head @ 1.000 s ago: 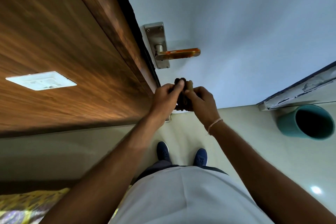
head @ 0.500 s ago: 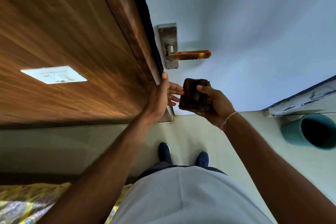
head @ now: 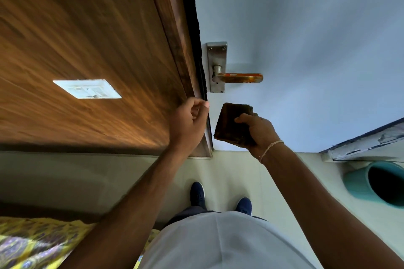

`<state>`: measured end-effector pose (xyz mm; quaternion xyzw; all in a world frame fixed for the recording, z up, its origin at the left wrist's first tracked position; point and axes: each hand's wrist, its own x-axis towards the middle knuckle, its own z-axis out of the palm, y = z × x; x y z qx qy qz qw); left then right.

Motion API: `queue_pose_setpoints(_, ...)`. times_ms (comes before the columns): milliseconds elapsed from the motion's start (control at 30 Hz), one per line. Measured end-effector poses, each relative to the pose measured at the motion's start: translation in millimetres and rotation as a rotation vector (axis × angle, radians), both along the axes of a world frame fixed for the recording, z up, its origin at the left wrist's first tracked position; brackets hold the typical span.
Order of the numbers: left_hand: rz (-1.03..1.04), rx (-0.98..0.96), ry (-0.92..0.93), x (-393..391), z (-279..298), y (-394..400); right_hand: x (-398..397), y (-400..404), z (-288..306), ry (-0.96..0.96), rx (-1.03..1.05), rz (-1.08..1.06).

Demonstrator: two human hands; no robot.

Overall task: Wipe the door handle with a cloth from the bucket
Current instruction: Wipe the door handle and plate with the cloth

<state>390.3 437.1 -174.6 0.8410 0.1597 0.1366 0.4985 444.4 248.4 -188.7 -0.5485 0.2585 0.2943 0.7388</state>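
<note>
right hand [head: 259, 132] gripped folded brown cloth [head: 231, 123] just below door handle [head: 237, 77], not touching | left hand [head: 188, 120] left of cloth, fingers loosely curled, empty | teal bucket [head: 376, 183] far lower-right of handle

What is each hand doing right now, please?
Left hand: fingers loosely curled, holding nothing, beside the door frame edge.
Right hand: gripping the folded dark cloth, below the door handle.

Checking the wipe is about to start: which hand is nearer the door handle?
Right. The right hand, gripping the cloth, sits just below the door handle; the left hand is lower-left, by the door's edge.
</note>
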Motion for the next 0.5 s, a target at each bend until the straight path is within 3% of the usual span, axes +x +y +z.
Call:
queue_pose_setpoints(133, 0.011, 0.267, -0.147, -0.9, 7.4, 2.7, -1.2, 6.3, 25.6, -0.265, -0.201, 0.029)
queue_pose_setpoints(300, 0.059, 0.561, -0.313, 4.4, 7.4, 5.8, -11.2, 12.9, 65.5, -0.747, -0.604, 0.086)
queue_pose_setpoints(500, 0.070, 0.734, -0.424, 13.4, 11.4, 7.4, 7.6, 28.5, 102.1, -1.384, -0.951, 0.056)
